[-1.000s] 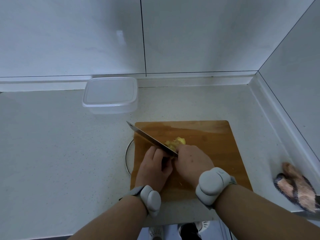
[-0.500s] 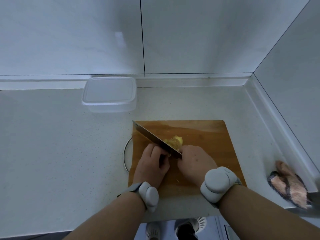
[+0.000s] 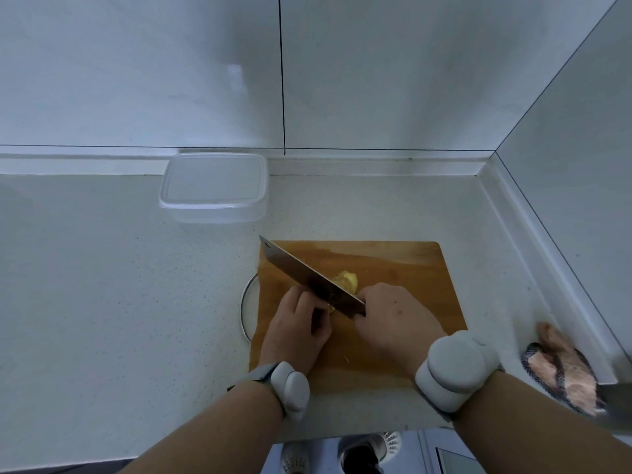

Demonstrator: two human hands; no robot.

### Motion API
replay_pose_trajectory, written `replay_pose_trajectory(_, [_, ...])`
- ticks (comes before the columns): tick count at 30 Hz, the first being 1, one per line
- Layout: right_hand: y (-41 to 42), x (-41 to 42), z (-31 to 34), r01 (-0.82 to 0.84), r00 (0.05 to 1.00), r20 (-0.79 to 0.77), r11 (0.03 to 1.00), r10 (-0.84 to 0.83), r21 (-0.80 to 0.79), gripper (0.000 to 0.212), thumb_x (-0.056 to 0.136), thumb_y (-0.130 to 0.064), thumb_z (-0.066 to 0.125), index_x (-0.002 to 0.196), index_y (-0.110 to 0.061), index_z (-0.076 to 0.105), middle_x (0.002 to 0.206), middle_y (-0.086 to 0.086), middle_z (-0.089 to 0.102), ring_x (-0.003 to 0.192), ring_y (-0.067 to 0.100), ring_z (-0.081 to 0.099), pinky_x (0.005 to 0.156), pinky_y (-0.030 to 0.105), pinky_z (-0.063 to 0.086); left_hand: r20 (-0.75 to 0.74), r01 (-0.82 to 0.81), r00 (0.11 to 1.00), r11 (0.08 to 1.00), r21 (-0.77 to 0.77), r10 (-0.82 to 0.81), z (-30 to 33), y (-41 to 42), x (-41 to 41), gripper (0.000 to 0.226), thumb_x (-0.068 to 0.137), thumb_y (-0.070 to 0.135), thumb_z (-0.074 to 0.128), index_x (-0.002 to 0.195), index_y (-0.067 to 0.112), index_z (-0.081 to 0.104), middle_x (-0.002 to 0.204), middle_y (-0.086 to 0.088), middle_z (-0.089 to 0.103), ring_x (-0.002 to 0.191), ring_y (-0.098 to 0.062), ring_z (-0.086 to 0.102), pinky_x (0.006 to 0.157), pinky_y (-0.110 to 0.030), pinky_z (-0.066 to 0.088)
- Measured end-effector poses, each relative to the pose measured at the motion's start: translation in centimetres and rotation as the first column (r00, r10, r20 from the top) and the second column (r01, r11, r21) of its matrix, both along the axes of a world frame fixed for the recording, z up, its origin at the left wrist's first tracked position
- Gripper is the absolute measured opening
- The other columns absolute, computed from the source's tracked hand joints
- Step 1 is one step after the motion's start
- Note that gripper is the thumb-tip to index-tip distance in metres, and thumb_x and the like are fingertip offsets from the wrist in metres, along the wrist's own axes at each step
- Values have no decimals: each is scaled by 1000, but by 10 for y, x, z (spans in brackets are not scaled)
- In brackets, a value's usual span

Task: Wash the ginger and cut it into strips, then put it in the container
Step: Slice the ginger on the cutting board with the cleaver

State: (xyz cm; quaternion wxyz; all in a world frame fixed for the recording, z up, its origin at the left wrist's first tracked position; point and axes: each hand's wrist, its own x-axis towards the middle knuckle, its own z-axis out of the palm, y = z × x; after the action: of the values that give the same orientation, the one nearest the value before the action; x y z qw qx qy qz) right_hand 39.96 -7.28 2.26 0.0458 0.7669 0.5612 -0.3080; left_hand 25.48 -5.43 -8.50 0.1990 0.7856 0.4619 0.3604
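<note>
Yellow ginger (image 3: 347, 281) lies near the middle of a wooden cutting board (image 3: 410, 268). A cleaver (image 3: 307, 275) slants across the board, its tip pointing to the upper left, and its blade hides much of the ginger. My right hand (image 3: 393, 319) grips the cleaver's handle. My left hand (image 3: 297, 330) has curled fingers pressed against the ginger on the blade's left side. A clear plastic container (image 3: 213, 186) stands at the back of the counter, beyond the board's left corner.
The board sits on a pale speckled counter (image 3: 102, 285) in a wall corner. A metal ring (image 3: 244, 309) pokes out from under the board's left edge. A pink and grey cloth (image 3: 564, 364) lies at the right by the wall. The counter's front edge is just below my wrists.
The cleaver's tip has lifted and swung slightly toward the board's back left corner. Both hands stay in place at the ginger.
</note>
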Motion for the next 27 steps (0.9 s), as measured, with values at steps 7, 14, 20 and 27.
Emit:
replay_pose_trajectory(7, [-1,-6,-3,-55,996,79,998,52,28,19,97,-18,50,102,-16,68,82,2,67,72,20,66,71,36,60,42,-6,999,1000,13,5,-3,1,-1,24,72,6,77,89,12,61,92,-3,58,75,-16,57,60,-21,50])
replay_pose_trajectory(14, [3,-9,-9,-52,996,80,998,50,23,16,97,-16,50,100,-16,66,83,2,65,73,20,66,72,35,60,57,24,998,1000,5,-24,-3,1,-2,13,79,19,65,91,12,61,93,-2,57,78,-15,57,64,-20,50])
replay_pose_trajectory(20, [4,-8,-22,-41,998,56,999,40,6,18,97,-17,48,99,-16,65,84,4,66,75,22,66,70,36,60,51,16,999,1000,10,-17,-3,1,-1,12,77,11,69,86,11,61,91,0,55,77,-12,53,68,-10,40])
replay_pose_trajectory(27, [3,-5,-25,-41,999,12,999,41,29,16,99,-20,47,104,-20,63,84,0,63,73,18,62,62,28,52,105,4,994,1000,-25,-1,-5,2,-2,16,78,19,66,90,18,56,93,3,54,78,-7,52,68,-10,43])
